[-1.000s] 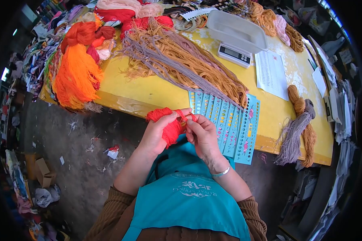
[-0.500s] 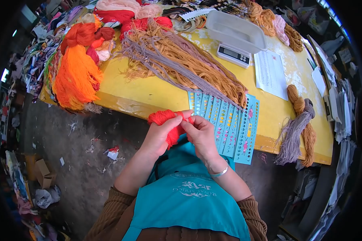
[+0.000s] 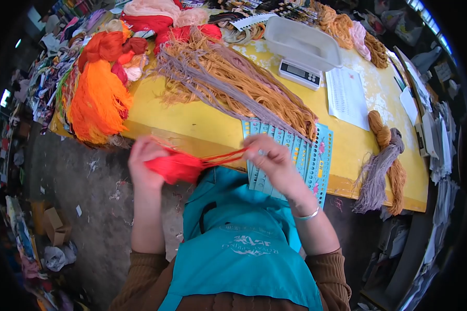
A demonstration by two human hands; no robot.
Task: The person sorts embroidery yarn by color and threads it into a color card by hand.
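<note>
Red yarn (image 3: 175,167) is stretched between my hands, just in front of the table's near edge. My left hand (image 3: 149,159), blurred by motion, is closed round the thick bundle at its left end. A few red strands run across to the pinched fingers of my right hand (image 3: 269,155), which wears a silver bracelet on the wrist. Behind my right hand, teal punched cards (image 3: 312,166) overlap at the table edge. Long tan and mauve threads (image 3: 249,88) lie above them, their ends over the cards' tops.
On the yellow table (image 3: 202,119) are an orange skein (image 3: 96,103), a digital scale (image 3: 300,74) under a clear plastic tray (image 3: 303,41), a printed sheet (image 3: 346,97), and grey and tan skeins (image 3: 381,166) hanging over the right front edge.
My hands have moved apart, the left one leftward with the bundle and the right one slightly rightward. The red yarn, bunched up before, is now drawn out between them.
</note>
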